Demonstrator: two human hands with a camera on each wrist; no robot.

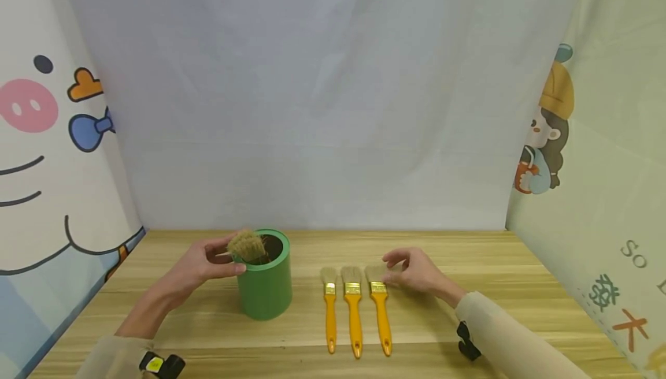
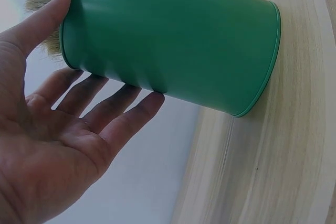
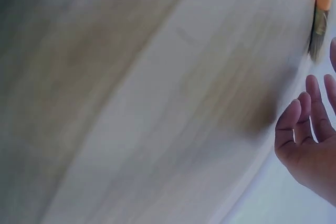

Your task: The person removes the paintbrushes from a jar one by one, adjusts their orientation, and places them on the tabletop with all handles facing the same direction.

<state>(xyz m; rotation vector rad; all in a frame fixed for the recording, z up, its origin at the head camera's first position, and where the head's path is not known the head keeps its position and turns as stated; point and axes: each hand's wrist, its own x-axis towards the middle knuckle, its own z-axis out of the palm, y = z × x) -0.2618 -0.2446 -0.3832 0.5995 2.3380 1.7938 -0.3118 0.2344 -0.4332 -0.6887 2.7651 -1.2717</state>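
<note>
A green cylindrical container (image 1: 266, 295) stands upright on the table, its dark opening facing up. My left hand (image 1: 200, 264) holds it near the rim, thumb at the front and fingertips against its side (image 2: 173, 35). A tuft of tan bristles (image 1: 247, 246) sticks out over the rim; what it belongs to is mostly hidden. Three paintbrushes with yellow handles lie side by side: a narrow one (image 1: 330, 312), a middle one (image 1: 354, 312) and a right one (image 1: 381, 312). Beside the right brush's bristles is my right hand (image 1: 416, 272), fingers loosely bent and holding nothing.
The wooden table (image 1: 468, 252) reaches back to a pale grey curtain (image 1: 312, 107). Printed cloths hang at the left (image 1: 47, 194) and the right (image 1: 598, 205). Each forearm wears a dark wrist strap.
</note>
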